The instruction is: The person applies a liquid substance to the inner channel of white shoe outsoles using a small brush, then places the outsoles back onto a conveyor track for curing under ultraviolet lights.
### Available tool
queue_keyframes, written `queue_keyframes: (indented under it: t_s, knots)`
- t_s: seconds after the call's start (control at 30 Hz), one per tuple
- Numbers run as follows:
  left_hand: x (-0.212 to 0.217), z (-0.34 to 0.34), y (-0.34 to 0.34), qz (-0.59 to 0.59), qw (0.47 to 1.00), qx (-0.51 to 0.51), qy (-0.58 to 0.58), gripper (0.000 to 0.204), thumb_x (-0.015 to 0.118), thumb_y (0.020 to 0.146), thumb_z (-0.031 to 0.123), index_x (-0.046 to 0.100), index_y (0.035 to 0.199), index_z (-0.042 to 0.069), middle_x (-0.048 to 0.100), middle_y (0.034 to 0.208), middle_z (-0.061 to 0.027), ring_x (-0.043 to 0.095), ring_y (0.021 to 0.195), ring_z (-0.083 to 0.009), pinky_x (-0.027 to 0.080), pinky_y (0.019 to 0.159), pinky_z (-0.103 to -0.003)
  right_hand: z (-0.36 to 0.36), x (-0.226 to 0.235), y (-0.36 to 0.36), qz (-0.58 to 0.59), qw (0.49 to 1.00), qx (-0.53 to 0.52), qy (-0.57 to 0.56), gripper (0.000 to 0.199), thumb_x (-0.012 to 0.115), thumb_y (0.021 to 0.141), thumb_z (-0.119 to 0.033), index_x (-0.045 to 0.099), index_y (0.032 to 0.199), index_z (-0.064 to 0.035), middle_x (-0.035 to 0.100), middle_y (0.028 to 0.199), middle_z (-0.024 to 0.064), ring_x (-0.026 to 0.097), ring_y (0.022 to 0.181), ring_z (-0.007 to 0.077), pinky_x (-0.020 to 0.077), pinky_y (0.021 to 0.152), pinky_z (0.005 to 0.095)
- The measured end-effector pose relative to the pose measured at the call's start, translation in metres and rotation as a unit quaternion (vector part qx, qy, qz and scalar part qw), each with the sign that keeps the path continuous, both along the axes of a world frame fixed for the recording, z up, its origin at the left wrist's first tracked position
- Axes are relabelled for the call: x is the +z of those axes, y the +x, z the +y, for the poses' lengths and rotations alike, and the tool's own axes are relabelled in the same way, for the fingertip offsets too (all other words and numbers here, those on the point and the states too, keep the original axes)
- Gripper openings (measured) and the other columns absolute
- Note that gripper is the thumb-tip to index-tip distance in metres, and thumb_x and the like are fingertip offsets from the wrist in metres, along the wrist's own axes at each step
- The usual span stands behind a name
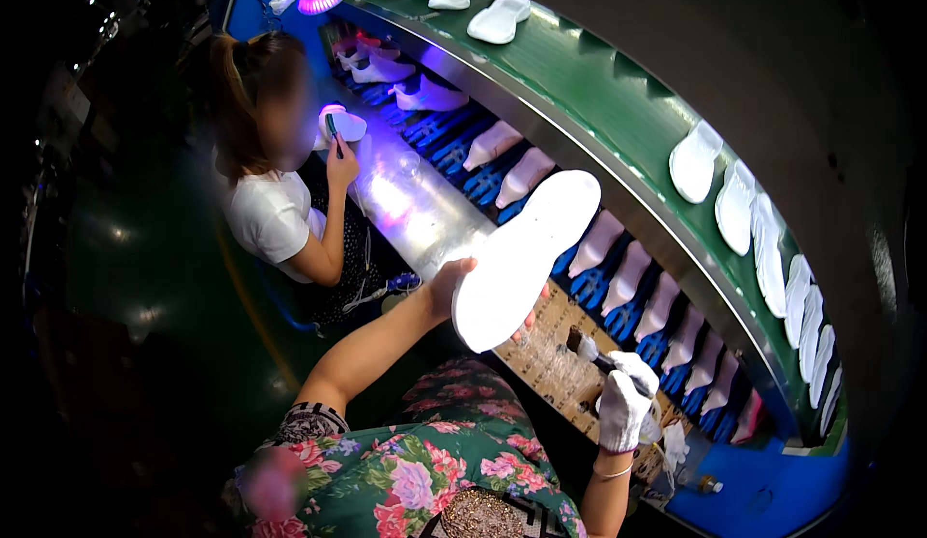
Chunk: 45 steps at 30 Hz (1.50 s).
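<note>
A white shoe sole (526,263) is tilted up before me, its face bright and plain. My bare left hand (452,285) grips it by the near left edge, with the thumb at the rim and fingertips showing at the opposite edge; the rest of that hand is behind the sole. To the lower right, my right hand (626,401) wears a white glove and is closed around a dark-handled brush (587,348). The brush's bristle end is over the brown-covered bench (546,350), apart from the sole. I cannot tell whether the bristles touch the bench.
A green conveyor belt (589,79) carries several white soles along the upper right. Below it, pale pink shoe uppers (628,277) stand on a lower line with blue holders. At left, a seated co-worker (275,210) holds a brush and a white sole. A bottle (710,484) lies lower right.
</note>
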State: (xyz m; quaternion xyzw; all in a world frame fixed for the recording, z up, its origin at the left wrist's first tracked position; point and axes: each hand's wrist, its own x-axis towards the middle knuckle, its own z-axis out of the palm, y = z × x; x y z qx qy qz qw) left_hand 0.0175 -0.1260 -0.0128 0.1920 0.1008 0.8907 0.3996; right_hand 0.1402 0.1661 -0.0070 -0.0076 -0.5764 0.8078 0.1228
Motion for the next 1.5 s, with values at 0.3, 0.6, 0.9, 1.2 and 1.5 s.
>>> queue_keyframes:
  t_s: [0.3,0.6,0.9,1.2,1.5]
  knots:
    - [0.053,0.050,-0.205,-0.069,0.970,0.231,-0.006,0.081,0.036,0.098,0.065,0.030,0.149,0.002,0.042,0.142,-0.0260,0.050,0.123,-0.0440,0.047,0.105,-0.056,-0.053,-0.034,-0.007,-0.166,0.986,-0.016,-0.029,0.016,0.072,0.081,0.003,0.071,0.097,0.0040,0.072,0.099,0.0146,0.068,0.085,0.0200,0.0542,0.079,0.0298]
    - [0.034,0.043,-0.219,0.243,0.602,0.585,-0.487,0.082,0.081,0.076,0.026,0.042,0.145,0.004,0.054,0.117,-0.0189,0.058,0.101,-0.0332,0.048,0.097,-0.043,-0.071,-0.051,-0.012,-0.212,0.975,-0.062,0.009,0.018,0.072,0.080,0.006,0.072,0.098,0.0038,0.073,0.098,0.0119,0.067,0.084,0.0176,0.0545,0.074,0.0282]
    - [0.056,0.037,-0.286,0.407,0.343,0.546,-0.647,0.093,0.081,0.072,0.044,0.042,0.145,0.001,0.060,0.113,-0.0225,0.055,0.109,-0.0363,0.041,0.098,-0.045,-0.085,-0.052,-0.013,-0.235,0.969,-0.071,0.006,0.018,0.075,0.079,0.004,0.073,0.097,0.0043,0.073,0.096,0.0098,0.067,0.086,0.0159,0.0534,0.080,0.0276]
    - [0.050,-0.023,-0.341,0.338,0.111,0.654,-0.668,0.061,0.072,0.080,0.046,0.062,0.124,0.005,0.050,0.131,-0.0273,0.041,0.124,-0.0424,0.027,0.109,-0.055,-0.086,-0.050,-0.011,-0.242,0.963,-0.113,0.049,0.017,0.075,0.080,0.004,0.073,0.097,0.0035,0.072,0.095,0.0085,0.066,0.086,0.0154,0.0539,0.080,0.0282]
    - [0.029,-0.082,-0.270,0.342,0.267,0.700,-0.567,0.017,0.067,0.082,0.003,0.058,0.096,0.003,0.058,0.105,-0.0152,0.058,0.100,-0.0366,0.047,0.088,-0.043,-0.091,-0.053,-0.015,-0.257,0.963,-0.079,0.032,0.018,0.074,0.080,0.003,0.073,0.097,0.0035,0.072,0.094,0.0087,0.066,0.084,0.0154,0.0535,0.078,0.0280]
